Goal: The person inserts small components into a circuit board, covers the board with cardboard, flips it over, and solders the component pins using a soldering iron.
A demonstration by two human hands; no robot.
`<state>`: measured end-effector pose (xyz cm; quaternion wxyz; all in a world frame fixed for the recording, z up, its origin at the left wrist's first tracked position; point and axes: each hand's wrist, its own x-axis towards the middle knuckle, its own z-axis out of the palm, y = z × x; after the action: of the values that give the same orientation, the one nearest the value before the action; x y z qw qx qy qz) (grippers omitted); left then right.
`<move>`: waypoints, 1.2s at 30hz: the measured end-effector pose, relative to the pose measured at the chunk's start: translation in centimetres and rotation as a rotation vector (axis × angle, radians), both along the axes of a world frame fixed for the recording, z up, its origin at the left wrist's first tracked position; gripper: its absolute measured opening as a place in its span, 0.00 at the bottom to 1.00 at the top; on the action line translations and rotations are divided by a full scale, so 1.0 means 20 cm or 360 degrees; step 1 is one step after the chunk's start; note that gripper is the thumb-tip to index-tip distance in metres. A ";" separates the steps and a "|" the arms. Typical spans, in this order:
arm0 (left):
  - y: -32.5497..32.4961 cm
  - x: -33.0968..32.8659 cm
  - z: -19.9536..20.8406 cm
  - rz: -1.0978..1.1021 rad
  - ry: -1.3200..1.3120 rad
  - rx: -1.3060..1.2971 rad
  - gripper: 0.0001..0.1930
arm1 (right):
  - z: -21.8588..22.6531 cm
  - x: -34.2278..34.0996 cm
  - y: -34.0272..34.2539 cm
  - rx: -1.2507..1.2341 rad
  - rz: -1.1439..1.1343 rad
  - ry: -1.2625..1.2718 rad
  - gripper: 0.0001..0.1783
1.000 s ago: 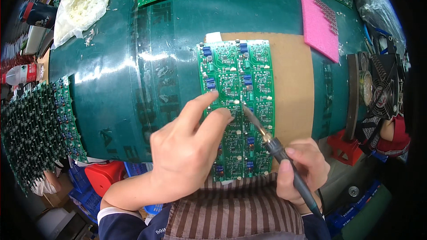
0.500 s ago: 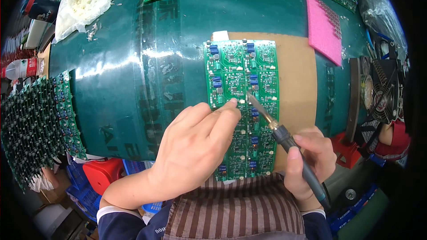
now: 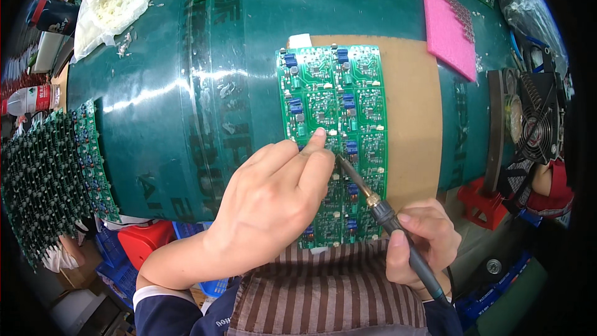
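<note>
White glare streaks across a green tabletop point(image 3: 155, 149) under bright light, while fisheye distortion curves edges toward black corners.

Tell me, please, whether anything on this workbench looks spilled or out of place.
Yes: small pale pieces lie loose on the green mat beside the bag of whitish parts; they look spilled, since they sit outside it. A few more bits lie right of the pink foam block.

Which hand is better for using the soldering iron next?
Probably the right hand: it already holds the soldering iron, which points at the circuit board panel. The left hand is over the panel, without the iron.
</note>
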<state>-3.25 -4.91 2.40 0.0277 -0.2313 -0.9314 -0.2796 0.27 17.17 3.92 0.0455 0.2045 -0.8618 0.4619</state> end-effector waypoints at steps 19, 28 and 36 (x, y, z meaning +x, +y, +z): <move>0.00 -0.01 0.01 0.0014 0.0049 -0.0021 0.11 | 0.00 0.01 0.01 0.0022 0.0040 0.0061 0.14; 0.00 0.00 -0.01 0.0048 0.0045 0.0031 0.12 | -0.01 -0.01 -0.02 -0.0022 0.0023 0.0082 0.13; 0.02 0.00 0.01 0.0005 0.0059 -0.0030 0.12 | -0.01 0.02 0.03 -0.0099 -0.0080 0.0091 0.12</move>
<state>-3.31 -4.53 2.57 0.0431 -0.2353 -0.9337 -0.2665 0.68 17.87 3.77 0.0882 0.1944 -0.8503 0.4810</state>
